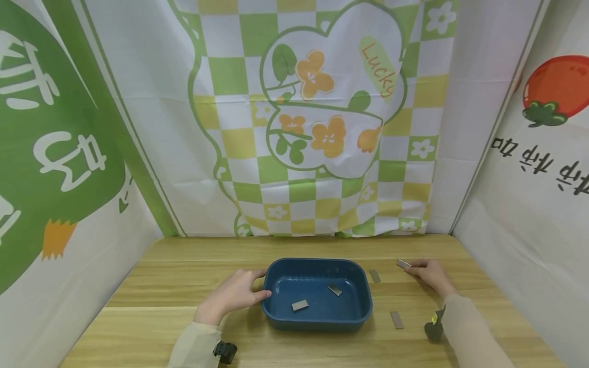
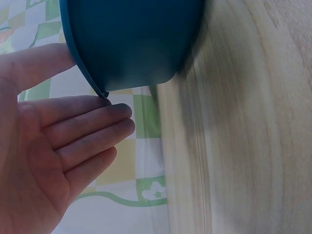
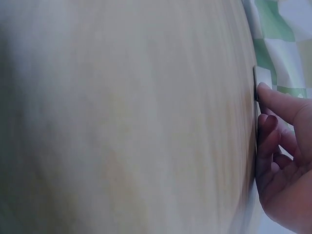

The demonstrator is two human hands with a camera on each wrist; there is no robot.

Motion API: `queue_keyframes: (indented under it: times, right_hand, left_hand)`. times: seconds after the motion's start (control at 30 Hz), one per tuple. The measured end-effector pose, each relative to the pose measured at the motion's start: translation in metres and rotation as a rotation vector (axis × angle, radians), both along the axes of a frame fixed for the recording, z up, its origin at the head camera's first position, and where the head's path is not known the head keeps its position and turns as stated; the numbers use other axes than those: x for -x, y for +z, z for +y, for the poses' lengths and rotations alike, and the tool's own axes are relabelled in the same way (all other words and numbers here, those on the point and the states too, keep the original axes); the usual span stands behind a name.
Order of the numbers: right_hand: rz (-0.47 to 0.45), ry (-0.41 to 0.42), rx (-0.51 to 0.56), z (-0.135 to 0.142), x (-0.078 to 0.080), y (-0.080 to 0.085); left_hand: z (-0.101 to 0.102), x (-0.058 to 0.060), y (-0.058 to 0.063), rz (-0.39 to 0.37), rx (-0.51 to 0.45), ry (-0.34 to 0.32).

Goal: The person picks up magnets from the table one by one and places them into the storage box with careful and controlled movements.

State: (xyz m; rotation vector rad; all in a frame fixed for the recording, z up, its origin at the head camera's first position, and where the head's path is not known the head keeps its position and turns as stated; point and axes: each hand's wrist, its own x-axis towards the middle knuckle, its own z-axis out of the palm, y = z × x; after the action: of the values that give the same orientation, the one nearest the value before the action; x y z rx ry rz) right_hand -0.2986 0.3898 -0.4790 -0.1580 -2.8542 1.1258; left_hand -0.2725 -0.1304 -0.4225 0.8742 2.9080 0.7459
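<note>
A blue rectangular tub (image 1: 317, 325) stands on the table with two small grey metal plates inside, one plate (image 1: 300, 305) near its front left and another plate (image 1: 335, 290) right of centre. My left hand (image 1: 236, 292) touches the tub's left end; the thumb lies at the rim and the straight fingers reach the far corner, as the left wrist view shows. Right of the tub, my right hand (image 1: 431, 274) pinches a similar metal plate (image 1: 404, 264) between thumb and fingertip. That plate (image 3: 263, 77) shows beyond the thumb in the right wrist view, close to the table surface.
Two more metal plates lie on the wooden table (image 1: 184, 260) right of the tub: a far plate (image 1: 375, 276) by its wall and a nearer plate (image 1: 397, 320). A checked cloth (image 1: 322, 204) hangs behind, with printed white cloths on both sides.
</note>
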Motion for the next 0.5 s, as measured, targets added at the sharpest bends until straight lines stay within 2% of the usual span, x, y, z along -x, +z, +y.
queue_keyframes:
  times: [0.5]
  right_hand:
    - [-0.002,-0.016,-0.064,-0.0006,0.0012,-0.0004]
  left_hand:
    - [-0.0004,-0.0012,0.0019,-0.002,0.008,-0.005]
